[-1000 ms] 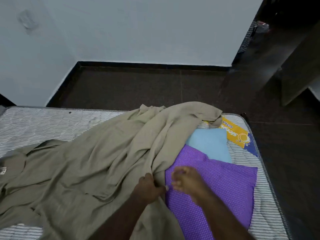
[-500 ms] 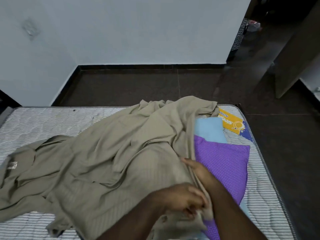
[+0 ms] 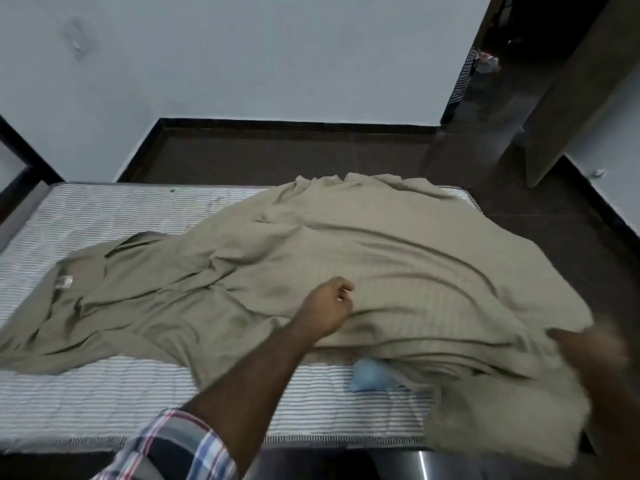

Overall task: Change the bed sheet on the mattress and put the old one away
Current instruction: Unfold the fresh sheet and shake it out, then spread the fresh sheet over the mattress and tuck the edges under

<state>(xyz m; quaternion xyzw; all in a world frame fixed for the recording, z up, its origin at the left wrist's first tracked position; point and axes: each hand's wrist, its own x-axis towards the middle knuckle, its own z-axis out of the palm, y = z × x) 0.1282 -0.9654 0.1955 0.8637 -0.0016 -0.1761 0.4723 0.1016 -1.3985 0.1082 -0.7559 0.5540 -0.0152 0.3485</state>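
A crumpled beige bed sheet [image 3: 346, 244] lies spread over the right half of the striped mattress [image 3: 104, 393]. It hides the pillows except for one light blue corner [image 3: 370, 375] near the front edge. My left hand [image 3: 327, 304] hovers on the sheet's middle with fingers loosely curled and nothing in them. My right hand [image 3: 588, 351] is blurred at the right, gripping the sheet's near right edge, and sheet fabric hangs over the mattress front below it.
Dark floor [image 3: 277, 154] runs behind and to the right of the mattress, bounded by pale walls. A doorway with a brown door [image 3: 568, 98] stands at the back right. The mattress's left half shows bare stripes.
The sheet has been pulled rightward over the purple and blue pillows, which are now covered. My left hand let go of the fabric and my right hand swung out to the right with the edge.
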